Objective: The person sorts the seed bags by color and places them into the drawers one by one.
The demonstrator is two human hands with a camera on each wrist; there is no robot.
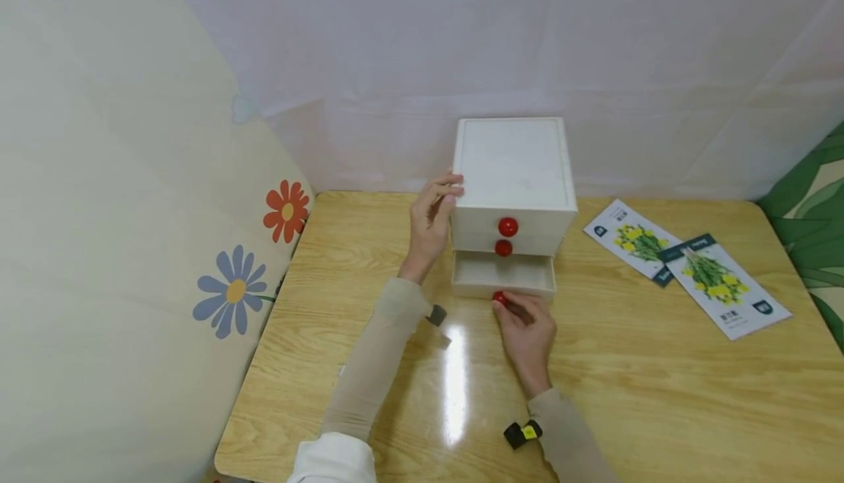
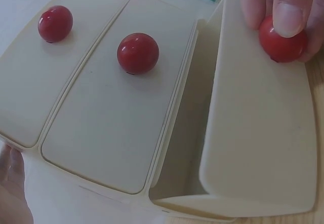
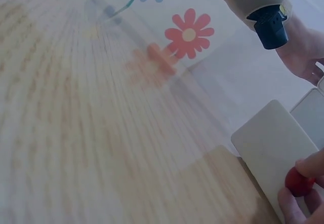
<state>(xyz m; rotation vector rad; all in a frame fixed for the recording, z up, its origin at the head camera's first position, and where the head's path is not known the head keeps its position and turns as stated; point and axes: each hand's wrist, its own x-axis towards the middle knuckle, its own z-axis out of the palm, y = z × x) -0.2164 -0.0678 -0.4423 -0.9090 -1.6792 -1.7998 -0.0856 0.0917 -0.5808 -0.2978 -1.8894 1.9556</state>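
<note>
A small white drawer cabinet (image 1: 514,164) with three drawers stands near the back of the table. The bottom drawer (image 2: 260,133) is pulled part of the way out, and the inside that shows holds nothing visible. My right hand (image 1: 529,333) pinches this drawer's round red knob (image 1: 499,297) between thumb and fingers. Against the cabinet's left side rests my left hand (image 1: 430,219), its fingertips at the top edge. Both upper drawers are flush with the cabinet; the top knob (image 2: 55,24) and middle knob (image 2: 137,53) are also red and untouched.
Two flat packets with yellow flower pictures lie overlapping right of the cabinet: a rear packet (image 1: 626,237) and a front packet (image 1: 725,289). A pale cloth wall (image 1: 409,65) stands behind the wooden table (image 1: 659,410). Flower-printed cloth (image 1: 132,248) hangs at the left.
</note>
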